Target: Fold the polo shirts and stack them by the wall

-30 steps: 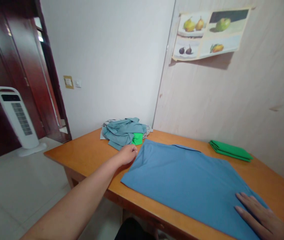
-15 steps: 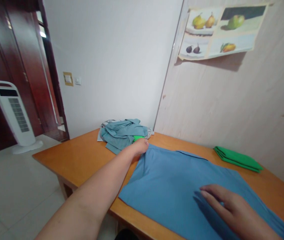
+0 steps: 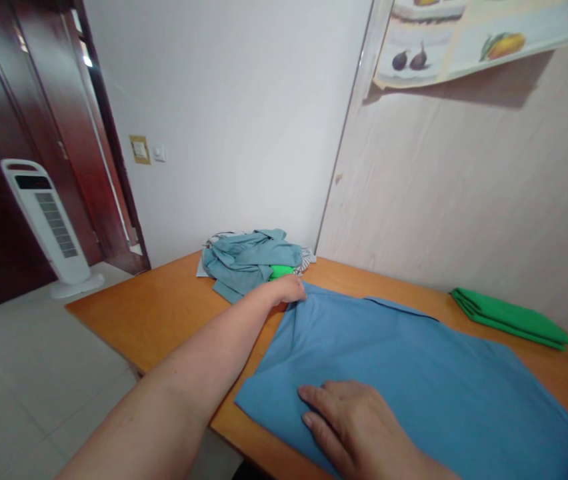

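A blue shirt (image 3: 394, 373) lies spread flat on the wooden table, with its dark-edged neck opening toward the wall. My left hand (image 3: 289, 289) reaches out to the shirt's far left corner, fingers closed on the cloth there, and small creases run from that grip. Over the near left part of the shirt is my right hand (image 3: 351, 420), palm down. Its thumb and fingers are extended and slightly apart, holding nothing; whether the palm presses on the cloth is hidden.
Beyond my left hand, a heap of grey-green clothes (image 3: 249, 260) with a bright green piece sits on the table (image 3: 164, 313). A folded green cloth (image 3: 514, 319) lies by the wall at right. A white tower fan (image 3: 54, 227) stands on the floor at left.
My right hand has moved left across the shirt, from its right side to the near left part. My left hand keeps its hold on the corner. The view has shifted slightly.
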Demonstrator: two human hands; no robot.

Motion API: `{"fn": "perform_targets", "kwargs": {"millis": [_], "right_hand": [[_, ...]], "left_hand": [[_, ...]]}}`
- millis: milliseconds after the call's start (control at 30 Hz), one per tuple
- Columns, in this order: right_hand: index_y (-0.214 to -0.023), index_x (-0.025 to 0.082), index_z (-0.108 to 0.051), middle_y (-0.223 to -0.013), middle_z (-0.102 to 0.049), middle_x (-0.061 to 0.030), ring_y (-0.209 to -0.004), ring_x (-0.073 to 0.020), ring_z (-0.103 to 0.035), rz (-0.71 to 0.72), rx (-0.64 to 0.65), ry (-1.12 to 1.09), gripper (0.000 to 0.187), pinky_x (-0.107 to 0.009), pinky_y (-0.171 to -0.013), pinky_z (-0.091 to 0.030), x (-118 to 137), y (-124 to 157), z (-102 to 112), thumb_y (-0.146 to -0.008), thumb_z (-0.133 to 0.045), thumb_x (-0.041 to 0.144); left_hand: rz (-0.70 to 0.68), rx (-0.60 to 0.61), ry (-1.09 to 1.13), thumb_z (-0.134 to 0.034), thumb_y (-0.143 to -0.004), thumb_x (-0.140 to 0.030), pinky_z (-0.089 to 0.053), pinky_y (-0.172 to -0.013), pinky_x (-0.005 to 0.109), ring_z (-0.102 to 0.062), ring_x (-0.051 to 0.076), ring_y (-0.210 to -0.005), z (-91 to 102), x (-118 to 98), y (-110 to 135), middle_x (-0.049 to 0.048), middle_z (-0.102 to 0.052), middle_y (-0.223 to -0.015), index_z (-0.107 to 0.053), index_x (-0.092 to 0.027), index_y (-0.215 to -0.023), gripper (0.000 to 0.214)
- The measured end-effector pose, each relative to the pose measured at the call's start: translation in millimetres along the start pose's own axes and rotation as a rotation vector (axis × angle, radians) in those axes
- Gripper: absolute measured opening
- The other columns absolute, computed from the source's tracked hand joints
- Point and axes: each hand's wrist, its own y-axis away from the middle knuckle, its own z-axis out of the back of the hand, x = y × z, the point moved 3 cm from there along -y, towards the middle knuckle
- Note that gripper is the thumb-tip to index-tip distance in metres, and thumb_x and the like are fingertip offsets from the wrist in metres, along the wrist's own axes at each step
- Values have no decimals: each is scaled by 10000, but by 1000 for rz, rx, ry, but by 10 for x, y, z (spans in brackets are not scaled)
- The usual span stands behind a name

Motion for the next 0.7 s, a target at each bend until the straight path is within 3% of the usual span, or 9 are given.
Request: {"fn": "perform_targets", "kwargs": {"millis": [333, 533, 700], "right_hand": [[-1128, 234, -656, -828, -714, -33, -754, -181, -681, -10, -10, -10, 239, -273, -681, -457, -16, -12, -1, -950, -503, 280], [-1135, 244, -657, -824, -715, -31, -748, -179, -675, -20, -12, 2, 245, -271, -671, -443, -12, -14, -10, -938, -518, 288], [-1122, 244, -664, -851, -722, -33, -783, -191, -681, -44, 34, 1, 247, -284, -700, -450, -7, -32, -8, -926, -518, 279]], "left_hand": [[-33, -80, -55, -590, -708, -95, -375, -557, 239, -545, 152, -634, 3, -119, -117, 14, -621, -675, -654, -155, -772, 109], [-32, -124, -187, -617, -712, -97, -415, -626, 239, -595, 182, -756, -53, -118, -32, 32, -683, -815, -666, -200, -821, 157], [-16, -199, -271, -548, -816, -145, -463, -743, 307, -644, 255, -906, 28, -333, 67, 141, -703, -1001, -684, -158, -949, 191]]}}
